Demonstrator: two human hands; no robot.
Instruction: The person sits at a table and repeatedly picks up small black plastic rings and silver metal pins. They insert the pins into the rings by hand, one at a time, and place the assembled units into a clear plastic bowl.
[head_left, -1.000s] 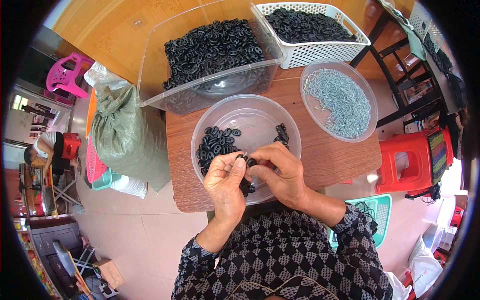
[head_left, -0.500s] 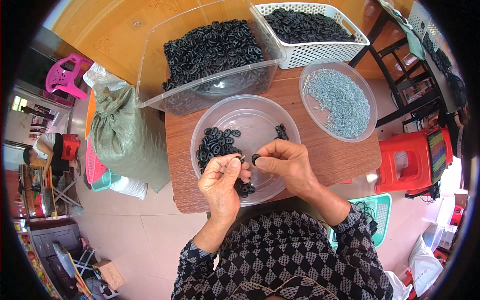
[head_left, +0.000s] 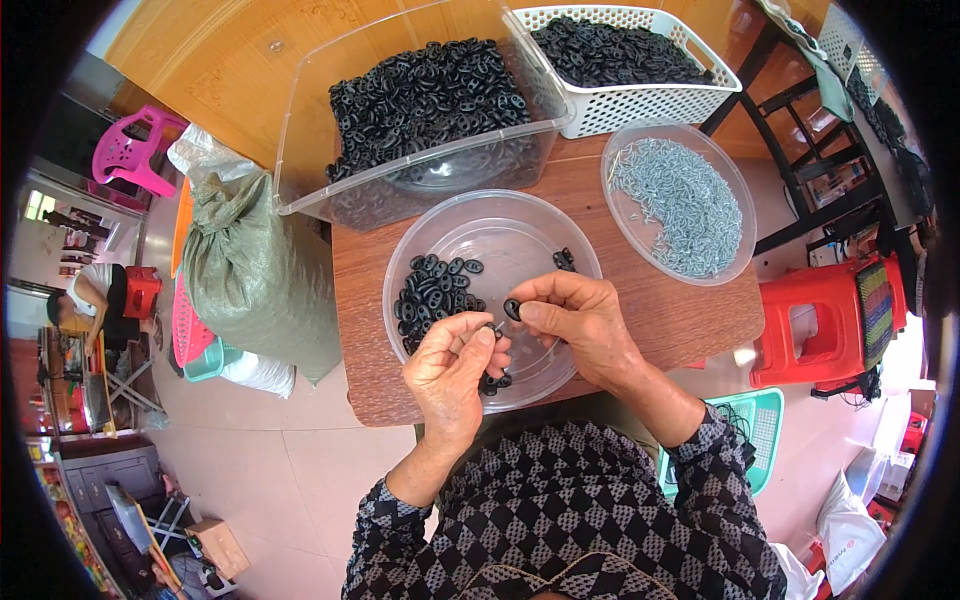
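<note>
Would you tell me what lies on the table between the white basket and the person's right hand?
In the head view, a round clear bowl of small grey metal pieces sits between the white basket and the right hand.

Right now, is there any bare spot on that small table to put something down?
Bare wood shows right of the round tub, below the dish of grey bits, and a strip along its left. The back is crowded by the clear bin and white basket.
</note>
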